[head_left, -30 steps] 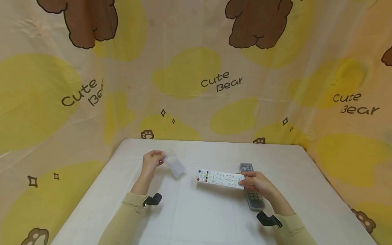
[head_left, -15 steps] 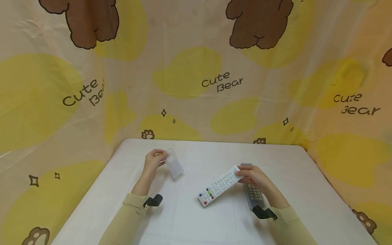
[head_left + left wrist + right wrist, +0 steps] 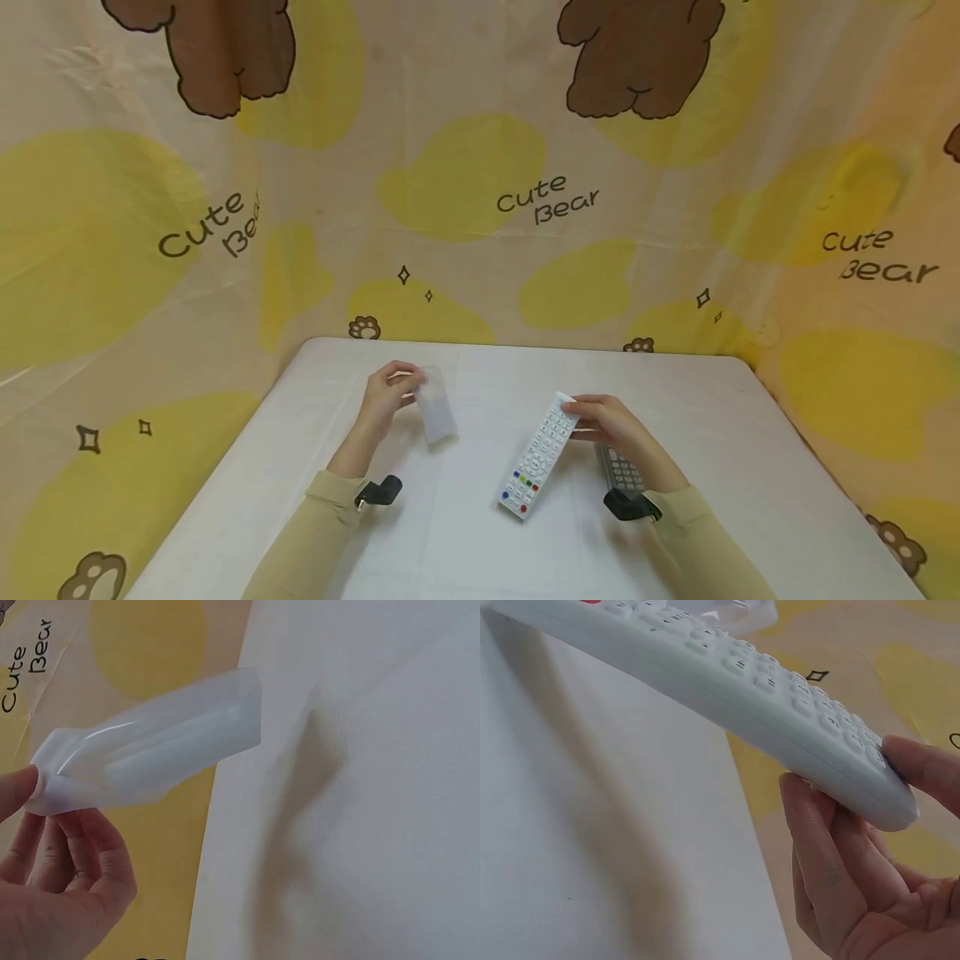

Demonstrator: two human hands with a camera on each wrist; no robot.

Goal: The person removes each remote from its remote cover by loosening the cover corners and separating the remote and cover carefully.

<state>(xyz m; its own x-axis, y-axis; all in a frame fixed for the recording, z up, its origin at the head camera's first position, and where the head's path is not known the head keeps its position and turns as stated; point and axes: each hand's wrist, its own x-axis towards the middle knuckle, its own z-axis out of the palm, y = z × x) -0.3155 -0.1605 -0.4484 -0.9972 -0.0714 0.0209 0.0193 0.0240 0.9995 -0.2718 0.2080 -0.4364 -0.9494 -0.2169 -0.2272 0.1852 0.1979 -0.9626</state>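
Fingers are pinching: left hand (image 3: pixel 384 404) a clear sleeve (image 3: pixel 438 415), right hand (image 3: pixel 617 427) a white remote (image 3: pixel 537 462), both above the table (image 3: pixel 457 546). The hands seem to be getting ready; moving is likely needing steady pinching.

Under the right hand (image 3: pixel 611 423) I can see a grey remote (image 3: pixel 622 472), partly hidden, on a white table (image 3: pixel 517 562). Beyond it hangs a beige sheet (image 3: pixel 465 271) with yellow patches, "Cute Bear" lettering (image 3: pixel 549 200), brown bears (image 3: pixel 641 67) higher up, and a paw print (image 3: pixel 365 328) past the left hand (image 3: pixel 386 396).
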